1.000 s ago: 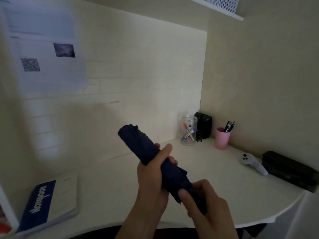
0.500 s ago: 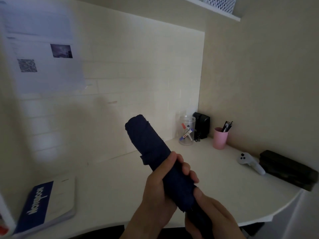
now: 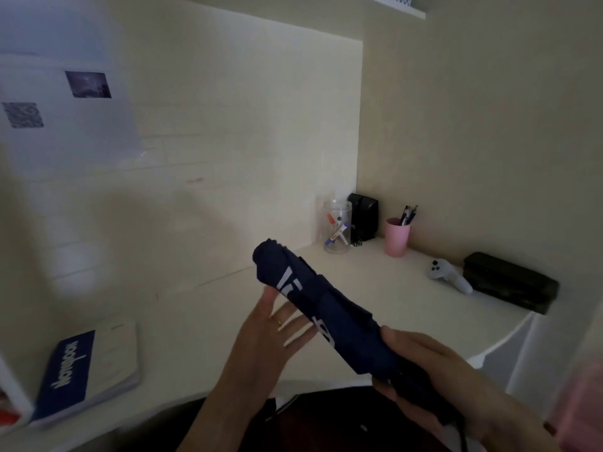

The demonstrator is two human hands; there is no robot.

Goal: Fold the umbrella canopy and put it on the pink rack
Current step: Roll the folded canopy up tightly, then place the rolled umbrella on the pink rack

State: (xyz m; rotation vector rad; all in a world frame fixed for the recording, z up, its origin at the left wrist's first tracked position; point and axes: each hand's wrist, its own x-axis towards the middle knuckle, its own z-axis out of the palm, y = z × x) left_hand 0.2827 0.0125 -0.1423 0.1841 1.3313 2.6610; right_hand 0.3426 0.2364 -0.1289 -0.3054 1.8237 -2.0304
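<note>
Navy fabric is all bundled up now: the umbrella [image 3: 326, 308] hangs in the air over the desk [image 3: 375, 288], long axis running diagonally from far-left down toward near-right. Right hand [image 3: 434, 380] has its fingers wrapped tight round the handle end, so it's the carrier. Left hand [image 3: 270, 334] is flat and open, fingers spread, just touching the canopy's side. Can't clearly make out a pink rack, only a pinkish blur at the right edge.

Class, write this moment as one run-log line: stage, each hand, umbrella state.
stage: canopy rolled, rack step not done | left hand: open, flat beside the roll | right hand: gripping handle end | umbrella: tilted above desk
</note>
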